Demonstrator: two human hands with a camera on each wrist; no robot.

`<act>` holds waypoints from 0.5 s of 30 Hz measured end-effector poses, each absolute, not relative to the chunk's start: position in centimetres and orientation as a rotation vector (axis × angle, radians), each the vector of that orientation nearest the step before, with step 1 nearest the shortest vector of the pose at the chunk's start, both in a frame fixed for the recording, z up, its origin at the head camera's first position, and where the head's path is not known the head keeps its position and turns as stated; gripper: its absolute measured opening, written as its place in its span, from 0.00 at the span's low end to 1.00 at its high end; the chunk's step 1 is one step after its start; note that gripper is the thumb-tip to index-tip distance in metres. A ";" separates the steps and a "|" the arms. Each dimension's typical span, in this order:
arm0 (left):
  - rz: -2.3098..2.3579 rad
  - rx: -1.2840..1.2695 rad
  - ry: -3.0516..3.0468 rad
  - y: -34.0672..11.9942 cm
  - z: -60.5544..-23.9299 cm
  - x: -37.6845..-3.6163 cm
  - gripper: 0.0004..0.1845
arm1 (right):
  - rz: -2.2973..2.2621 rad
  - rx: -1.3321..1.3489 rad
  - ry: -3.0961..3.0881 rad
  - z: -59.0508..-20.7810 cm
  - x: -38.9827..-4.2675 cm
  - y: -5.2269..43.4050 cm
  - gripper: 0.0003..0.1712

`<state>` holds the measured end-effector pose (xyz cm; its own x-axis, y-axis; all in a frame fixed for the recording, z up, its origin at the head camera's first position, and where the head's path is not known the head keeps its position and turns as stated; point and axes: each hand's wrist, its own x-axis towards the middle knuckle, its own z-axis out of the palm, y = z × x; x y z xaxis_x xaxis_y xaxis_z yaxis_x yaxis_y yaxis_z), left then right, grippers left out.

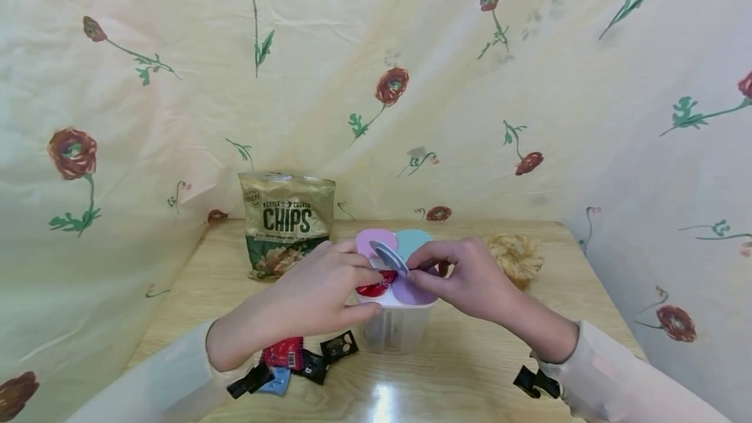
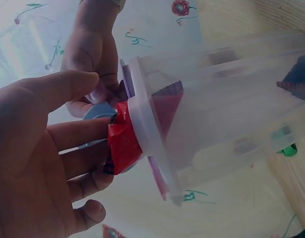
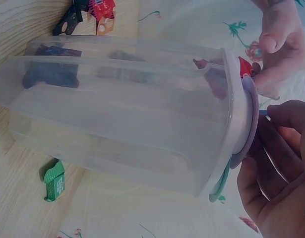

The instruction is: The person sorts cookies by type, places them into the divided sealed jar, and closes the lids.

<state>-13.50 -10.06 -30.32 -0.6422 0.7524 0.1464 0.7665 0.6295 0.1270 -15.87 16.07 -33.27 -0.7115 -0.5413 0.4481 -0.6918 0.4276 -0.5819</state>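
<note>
A tall translucent container (image 1: 393, 331) stands on the table, with round flaps on top: pink (image 1: 373, 238), teal (image 1: 416, 242) and purple (image 1: 414, 290). My right hand (image 1: 472, 276) pinches the raised blue-grey flap (image 1: 388, 257) between thumb and fingers. With fingers reaching down and thumb apart, my left hand (image 1: 326, 289) presses a shiny red packet (image 2: 124, 141) at the uncovered opening. Red wrapper also shows through the wall just under the rim. Inside, at the container's bottom, lies a dark blue packet (image 3: 52, 69).
A chips bag (image 1: 286, 220) stands at the back left. Left of the container lie a red packet (image 1: 284, 352), black packets (image 1: 339, 346) and a light blue one (image 1: 277, 382). A green packet (image 3: 54, 183) lies beside the container. At right sits a crumpled pale-yellow ring (image 1: 517, 258).
</note>
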 end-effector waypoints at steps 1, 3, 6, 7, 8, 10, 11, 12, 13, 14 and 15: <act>-0.279 -1.297 -2.767 -10.1 -30.3 -13.6 0.18 | 1.151 1.087 -2.486 -33.3 -15.9 16.1 0.06; -0.304 -1.304 -2.769 -10.1 -30.2 -13.9 0.16 | 1.151 1.083 -2.487 -33.3 -15.9 16.1 0.06; -0.378 -1.338 -2.735 -10.2 -30.4 -14.7 0.11 | 1.147 1.082 -2.482 -33.3 -15.9 16.1 0.07; -0.397 -1.348 -2.722 -10.3 -30.5 -15.0 0.10 | 1.146 1.081 -2.481 -33.3 -15.9 16.1 0.06; -0.413 -1.356 -2.710 -10.3 -30.6 -15.2 0.09 | 1.148 1.081 -2.481 -33.3 -15.9 16.1 0.06; -0.426 -1.370 -2.689 -10.3 -30.8 -15.6 0.07 | 1.151 1.086 -2.482 -33.4 -16.0 16.0 0.06; -0.419 -1.370 -2.690 -10.3 -30.8 -15.7 0.07 | 1.154 1.087 -2.484 -33.4 -16.0 16.0 0.06; -0.402 -1.369 -2.689 -10.2 -30.8 -15.7 0.06 | 1.155 1.088 -2.484 -33.4 -16.0 16.0 0.06; -0.383 -1.366 -2.695 -10.1 -30.8 -15.7 0.06 | 1.158 1.087 -2.490 -33.4 -16.0 16.0 0.06; -0.363 -1.366 -2.698 -10.1 -30.7 -15.8 0.05 | 1.161 1.086 -2.495 -33.3 -16.0 16.0 0.06; -0.342 -1.368 -2.699 -9.9 -30.7 -15.8 0.05 | 1.165 1.082 -2.503 -33.3 -16.0 16.0 0.06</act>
